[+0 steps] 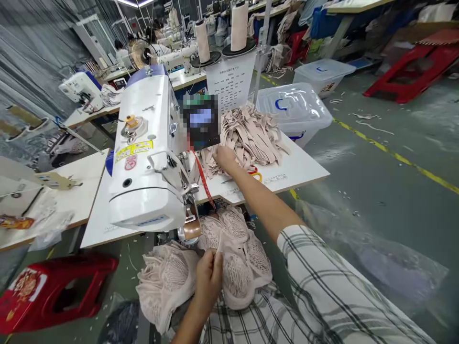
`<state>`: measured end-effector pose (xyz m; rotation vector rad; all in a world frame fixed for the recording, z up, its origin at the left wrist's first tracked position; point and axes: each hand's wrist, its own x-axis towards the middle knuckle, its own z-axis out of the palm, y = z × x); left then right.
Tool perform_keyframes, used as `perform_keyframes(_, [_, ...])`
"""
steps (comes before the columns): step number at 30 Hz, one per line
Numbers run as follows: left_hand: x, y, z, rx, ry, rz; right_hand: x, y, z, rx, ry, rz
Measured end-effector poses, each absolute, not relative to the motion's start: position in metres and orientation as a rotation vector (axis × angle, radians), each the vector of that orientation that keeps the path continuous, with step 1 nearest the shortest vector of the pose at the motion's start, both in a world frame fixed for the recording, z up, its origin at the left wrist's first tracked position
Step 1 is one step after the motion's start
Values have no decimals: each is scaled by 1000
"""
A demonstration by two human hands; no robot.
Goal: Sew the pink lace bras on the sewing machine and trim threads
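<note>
My left hand (210, 273) is closed in a pinch on a narrow pale strip at the edge of a beige lace bra (237, 274), held over my lap. More lace bra cups (168, 274) are bunched to its left, beneath the head of the white sewing machine (147, 157). My right hand (225, 160) reaches across the tabletop to the left side of a heap of beige fabric straps (256, 138). It touches the straps there; its fingertips are mostly hidden. Scissors with red and yellow handles (256, 175) lie beside my right forearm.
A red ribbon (203, 179) hangs beside the machine head. Thread cones (239, 27) and a printed sheet (231, 81) stand behind the straps. Lidded plastic bins (294, 107) sit on the floor beyond the table. A red stool (59, 289) is at lower left.
</note>
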<state>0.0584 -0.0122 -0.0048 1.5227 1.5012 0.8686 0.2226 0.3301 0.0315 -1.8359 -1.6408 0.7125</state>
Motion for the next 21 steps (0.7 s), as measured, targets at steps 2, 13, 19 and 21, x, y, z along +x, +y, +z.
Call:
perform_keyframes(2, [51,-10,-6,1575,1516,879,235,327,24,-1751,-1506,832])
perform_keyframes(13, [56,11,30,2094,1392,950,256,213,32,-1180,-922,1565])
perform_keyframes(19, [12,14,44,2465,1874,748,232,109,20,-1043,-906,1695])
perform_keyframes(21, [4,13,48,2389,1948,594,225,97,16,-1089,-1043,1712])
